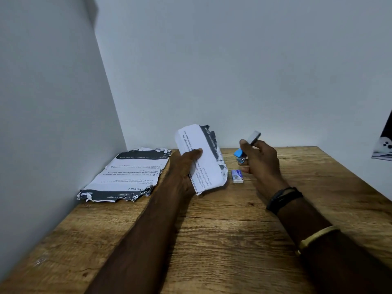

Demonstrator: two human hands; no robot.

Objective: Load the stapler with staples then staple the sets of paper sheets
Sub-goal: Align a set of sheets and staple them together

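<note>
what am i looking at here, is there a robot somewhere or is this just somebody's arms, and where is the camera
There is no robot here, just a person's two bare arms. The single picture comes from a wide-angle camera worn on the person's head, looking forward and down, so the arms reach in from the bottom edge.

The surface is a wooden table pushed into a corner between two plain walls. The left hand grips a set of printed sheets with torn edges, lifted off the wood. The right hand holds a small blue stapler. Its silver top seems swung open, though it is blurred.

On the table between the hands lies a little box of staples. By the left wall rests a pile of sheets of the same print. The right arm wears a black band and a gold bangle.
</note>
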